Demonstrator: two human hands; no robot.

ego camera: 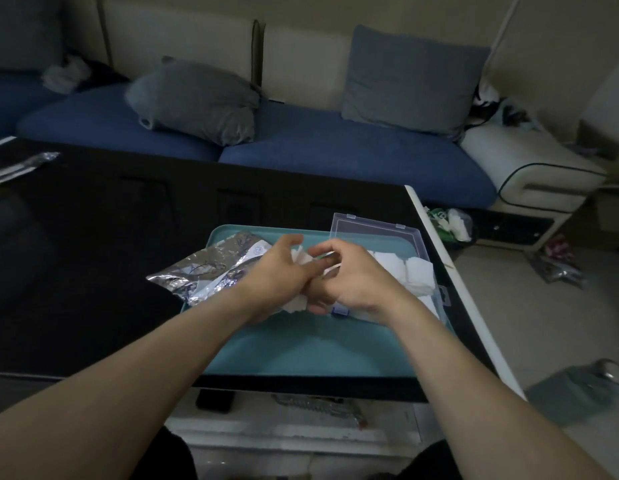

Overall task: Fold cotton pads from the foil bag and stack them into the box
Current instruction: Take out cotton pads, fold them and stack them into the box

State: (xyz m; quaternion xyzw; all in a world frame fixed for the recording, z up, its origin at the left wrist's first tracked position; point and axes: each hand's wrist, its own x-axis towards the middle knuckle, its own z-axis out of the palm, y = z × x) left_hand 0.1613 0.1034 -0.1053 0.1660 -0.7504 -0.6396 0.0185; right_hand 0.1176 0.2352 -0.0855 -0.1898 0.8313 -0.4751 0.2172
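Both sets of fingers curl together over the tray (pixel 294 355), the left hand (pixel 280 271) and right hand (pixel 353 275) pinching one white cotton pad (pixel 303 256) between them, its edges poking out above and below. The box (pixel 410 271), already holding pads, lies just right of the right hand, which is nearer. The foil bag (pixel 211 268) lies left.

Teal tray (pixel 301 355) on black table (pixel 93 254); grey cushions (pixel 197 98) on blue sofa (pixel 336 150).
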